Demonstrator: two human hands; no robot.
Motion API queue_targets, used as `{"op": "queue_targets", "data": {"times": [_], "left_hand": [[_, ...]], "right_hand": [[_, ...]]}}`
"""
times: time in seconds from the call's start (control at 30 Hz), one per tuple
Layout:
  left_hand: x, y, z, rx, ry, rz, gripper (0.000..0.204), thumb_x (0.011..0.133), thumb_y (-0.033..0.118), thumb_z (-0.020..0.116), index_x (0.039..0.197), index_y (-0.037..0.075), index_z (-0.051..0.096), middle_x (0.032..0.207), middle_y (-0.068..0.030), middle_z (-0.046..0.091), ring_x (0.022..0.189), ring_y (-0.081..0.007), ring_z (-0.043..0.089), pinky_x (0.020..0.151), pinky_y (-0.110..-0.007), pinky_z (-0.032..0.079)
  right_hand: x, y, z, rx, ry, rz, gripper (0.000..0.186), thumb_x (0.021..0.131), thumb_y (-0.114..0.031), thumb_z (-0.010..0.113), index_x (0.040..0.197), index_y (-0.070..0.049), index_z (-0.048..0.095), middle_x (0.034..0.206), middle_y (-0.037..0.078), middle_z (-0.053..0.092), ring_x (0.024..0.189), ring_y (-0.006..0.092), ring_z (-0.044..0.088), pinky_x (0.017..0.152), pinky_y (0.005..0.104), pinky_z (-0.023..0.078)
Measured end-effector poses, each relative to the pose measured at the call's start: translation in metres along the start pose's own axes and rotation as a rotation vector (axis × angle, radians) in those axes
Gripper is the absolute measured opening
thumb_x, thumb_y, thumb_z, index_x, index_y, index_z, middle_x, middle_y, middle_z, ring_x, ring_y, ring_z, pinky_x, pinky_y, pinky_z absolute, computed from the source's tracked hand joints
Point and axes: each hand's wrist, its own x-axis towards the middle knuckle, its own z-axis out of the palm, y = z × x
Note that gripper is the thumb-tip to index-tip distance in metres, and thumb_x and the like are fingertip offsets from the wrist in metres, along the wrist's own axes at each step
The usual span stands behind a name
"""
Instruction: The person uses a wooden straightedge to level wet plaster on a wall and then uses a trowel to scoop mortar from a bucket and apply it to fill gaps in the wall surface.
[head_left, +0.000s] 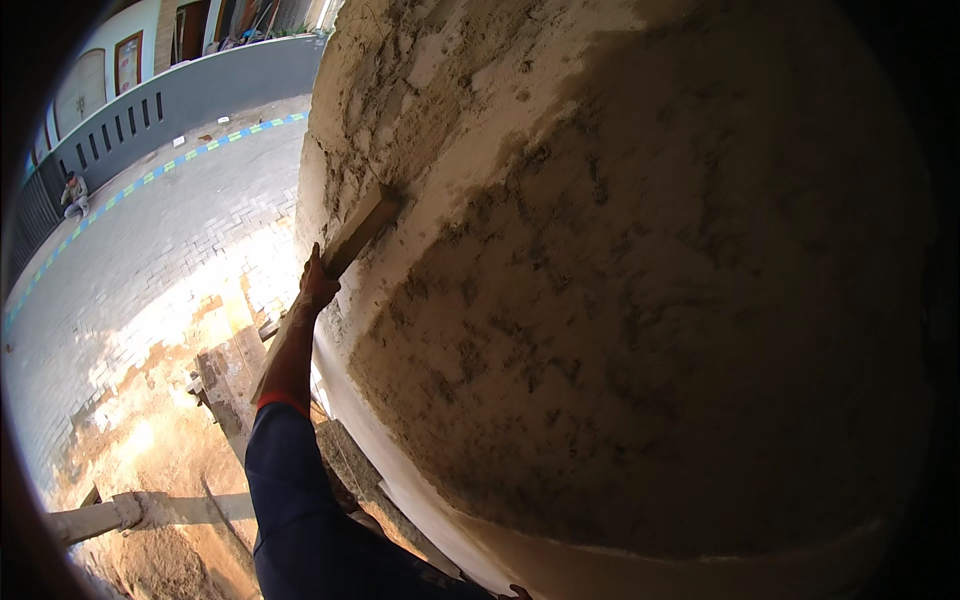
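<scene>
My left arm, in a dark blue sleeve with a red cuff, reaches up along the wall's left edge. My left hand (318, 282) is closed round a long straight-edged board (360, 230). The board's upper end lies against the rough, wet-looking plaster (470, 130) of the wall, and its lower part runs down beside my forearm. A small dark shape at the bottom edge looks like fingertips of my right hand (519, 592), low by the wall; the rest of that hand is out of the picture.
Below left are scaffold planks (235, 375), a pole (95, 520) and a sand heap (160, 565). Beyond lies a paved street (150, 260) with a grey boundary wall (230, 80), where a person (75, 195) sits. The plastered wall's right side (700, 300) is in deep shade.
</scene>
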Motion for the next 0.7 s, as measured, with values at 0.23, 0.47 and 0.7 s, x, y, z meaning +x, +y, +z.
{"op": "queue_targets", "data": {"times": [0.23, 0.47, 0.7], "left_hand": [[-0.023, 0.024, 0.006, 0.336, 0.036, 0.188, 0.096, 0.072, 0.004, 0.069, 0.148, 0.008, 0.011, 0.126, -0.0277, 0.045, 0.114, -0.0447, 0.047, 0.095, -0.051, 0.041], [-0.016, 0.016, -0.002, 0.243, 0.005, 0.153, 0.102, 0.071, 0.007, 0.072, 0.149, 0.007, 0.007, 0.133, -0.0254, 0.042, 0.120, -0.0425, 0.045, 0.099, -0.049, 0.038], [-0.011, 0.023, 0.009, 0.182, 0.011, 0.193, 0.116, 0.065, 0.006, 0.076, 0.151, 0.013, -0.002, 0.140, -0.0244, 0.036, 0.130, -0.0411, 0.035, 0.107, -0.050, 0.031]], "right_hand": [[0.004, 0.002, 0.002, 0.023, -0.012, -0.014, 0.051, 0.087, -0.025, 0.059, 0.133, -0.007, 0.046, 0.105, 0.018, 0.063, 0.089, 0.0289, 0.062, 0.078, 0.0388, 0.052], [0.010, 0.031, 0.005, 0.079, -0.049, -0.029, 0.048, 0.090, -0.028, 0.056, 0.134, -0.009, 0.047, 0.112, 0.018, 0.062, 0.097, 0.0314, 0.061, 0.083, 0.0406, 0.051], [0.021, 0.104, 0.014, 0.106, -0.092, -0.122, 0.053, 0.085, -0.025, 0.062, 0.132, -0.006, 0.047, 0.100, 0.017, 0.064, 0.083, 0.0274, 0.063, 0.074, 0.0373, 0.052]]}}
